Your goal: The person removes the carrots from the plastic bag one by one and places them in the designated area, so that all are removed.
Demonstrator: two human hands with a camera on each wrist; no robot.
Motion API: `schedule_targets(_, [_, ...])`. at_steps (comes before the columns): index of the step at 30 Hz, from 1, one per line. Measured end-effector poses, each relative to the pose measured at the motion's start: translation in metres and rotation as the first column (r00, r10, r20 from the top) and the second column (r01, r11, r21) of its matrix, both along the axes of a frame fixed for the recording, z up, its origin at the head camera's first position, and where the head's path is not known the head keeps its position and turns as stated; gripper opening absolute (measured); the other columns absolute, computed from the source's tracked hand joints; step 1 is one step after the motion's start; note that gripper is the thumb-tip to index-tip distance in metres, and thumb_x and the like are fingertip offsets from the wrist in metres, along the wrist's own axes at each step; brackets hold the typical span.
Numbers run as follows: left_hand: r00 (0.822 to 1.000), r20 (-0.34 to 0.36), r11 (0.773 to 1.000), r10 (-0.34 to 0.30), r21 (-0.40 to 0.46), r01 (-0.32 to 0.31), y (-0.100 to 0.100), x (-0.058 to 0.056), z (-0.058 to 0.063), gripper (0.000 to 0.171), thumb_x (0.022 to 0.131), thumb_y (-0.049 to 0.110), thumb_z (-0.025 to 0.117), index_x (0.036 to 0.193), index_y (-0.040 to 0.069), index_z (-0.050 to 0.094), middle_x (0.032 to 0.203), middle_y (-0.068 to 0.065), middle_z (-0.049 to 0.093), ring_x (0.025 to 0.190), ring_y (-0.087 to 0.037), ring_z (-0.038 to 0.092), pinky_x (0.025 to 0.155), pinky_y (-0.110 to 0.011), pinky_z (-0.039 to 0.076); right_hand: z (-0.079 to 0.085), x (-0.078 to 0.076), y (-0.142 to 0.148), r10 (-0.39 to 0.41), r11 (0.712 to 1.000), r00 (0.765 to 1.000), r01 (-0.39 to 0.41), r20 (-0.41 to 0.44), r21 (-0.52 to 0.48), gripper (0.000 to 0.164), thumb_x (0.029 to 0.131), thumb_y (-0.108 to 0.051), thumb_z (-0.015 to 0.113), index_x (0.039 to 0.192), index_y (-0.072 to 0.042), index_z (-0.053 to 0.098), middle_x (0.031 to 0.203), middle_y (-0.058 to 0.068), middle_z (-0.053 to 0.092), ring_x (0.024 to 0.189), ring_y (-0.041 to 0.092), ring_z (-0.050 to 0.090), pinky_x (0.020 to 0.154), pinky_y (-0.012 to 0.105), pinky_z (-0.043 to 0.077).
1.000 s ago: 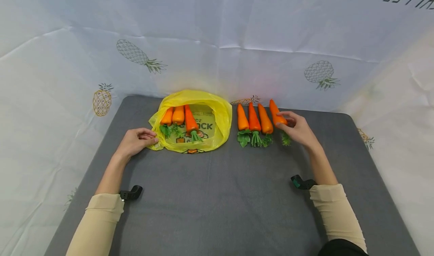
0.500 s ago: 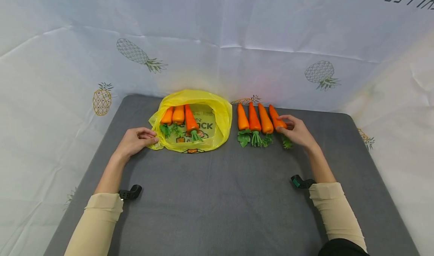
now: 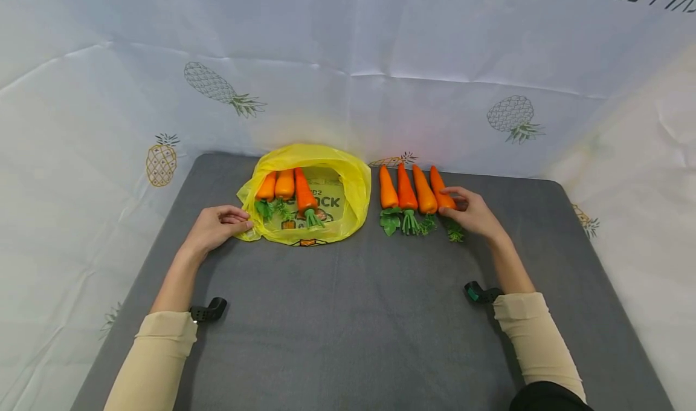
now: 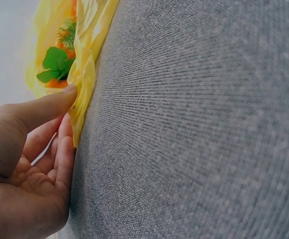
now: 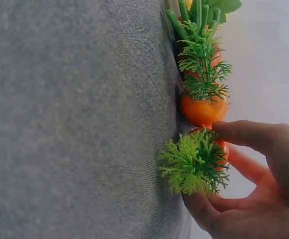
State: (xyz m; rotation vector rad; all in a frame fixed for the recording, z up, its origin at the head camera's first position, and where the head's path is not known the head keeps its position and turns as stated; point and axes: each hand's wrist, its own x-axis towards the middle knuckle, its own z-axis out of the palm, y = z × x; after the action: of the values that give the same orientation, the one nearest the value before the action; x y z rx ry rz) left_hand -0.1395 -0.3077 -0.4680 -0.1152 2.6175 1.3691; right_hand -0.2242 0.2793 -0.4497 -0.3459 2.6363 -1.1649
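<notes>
A yellow plastic bag (image 3: 356, 202) lies with its mouth spread wide, and three carrots (image 3: 306, 190) with green tops are inside. My left hand (image 3: 214, 228) pinches the bag's near left edge; in the left wrist view the thumb presses the yellow film (image 4: 84, 82) against the fingers. To the right of the bag, several carrots lie side by side with tips pointing away. The rightmost carrot (image 3: 438, 184) is gripped near its thick end by my right hand (image 3: 474, 213). Its feathery green top (image 5: 194, 162) hides part of the fingers in the right wrist view.
A grey cloth-covered table (image 3: 348, 314) spreads under everything. White fabric with printed pineapples (image 3: 513, 118) hangs behind its back edge. A leafy-topped carrot (image 3: 388, 187) lies nearest the bag in the row.
My right hand has brought the rightmost carrot nearer and left, so its tip lines up with the others and it lies close beside its neighbour. My left hand stays on the bag.
</notes>
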Motion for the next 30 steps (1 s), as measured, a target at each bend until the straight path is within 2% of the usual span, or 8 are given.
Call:
schedule_targets(9, [1.000,0.002,1.000,0.002,0.004,-0.002,0.002,0.000,0.002,0.039,0.101,0.024,0.080,0.128,-0.004,0.073,0.105,-0.007,0.078,0.083,0.001,0.066,0.075,-0.021,0.057,0.002,0.002,0.003,-0.018,1.000,1.000,0.017,0.017,0.008,0.054,0.109,-0.020,0.067,0.158,-0.002,0.052,0.165,0.035,0.044,0.148,0.059,0.047,0.116,0.072,0.046])
schedule_targets(15, [1.000,0.001,1.000,0.004,0.002,-0.004,0.002,0.000,0.003,0.039,0.101,0.023,0.080,0.128,-0.004,0.073,0.103,-0.005,0.078,0.083,0.000,0.066,0.074,-0.021,0.056,0.008,0.004,0.005,-0.027,1.000,1.000,0.027,0.005,-0.010,0.055,0.110,-0.020,0.067,0.159,-0.002,0.051,0.163,0.033,0.047,0.146,0.056,0.051,0.114,0.069,0.049])
schedule_targets(20, [1.000,-0.004,1.000,0.002,0.003,-0.002,0.002,0.001,0.004,0.038,0.101,0.023,0.080,0.127,-0.004,0.073,0.102,-0.005,0.077,0.082,0.000,0.066,0.074,-0.020,0.056,0.017,0.007,0.004,-0.058,0.998,0.997,0.058,-0.054,-0.013,0.052,0.110,-0.021,0.065,0.158,-0.003,0.052,0.157,0.036,0.052,0.138,0.056,0.058,0.107,0.070,0.053])
schedule_targets(24, [1.000,-0.002,1.000,0.001,0.005,-0.001,0.002,0.001,0.004,0.038,0.101,0.023,0.080,0.127,-0.004,0.073,0.101,-0.004,0.077,0.082,0.000,0.066,0.074,-0.021,0.056,0.026,0.011,-0.003,-0.084,0.996,0.987,0.080,-0.134,-0.033,0.049,0.109,-0.021,0.066,0.155,-0.005,0.057,0.155,0.034,0.055,0.132,0.055,0.062,0.105,0.071,0.053])
schedule_targets(30, [1.000,-0.001,1.000,0.007,0.010,-0.007,0.001,0.001,0.003,0.038,0.101,0.022,0.080,0.127,-0.004,0.073,0.101,-0.005,0.077,0.082,0.000,0.066,0.073,-0.021,0.057,0.042,0.016,-0.022,-0.074,0.996,0.974,0.064,-0.214,-0.057,0.046,0.109,-0.022,0.069,0.152,-0.008,0.061,0.152,0.030,0.060,0.130,0.049,0.066,0.105,0.065,0.055])
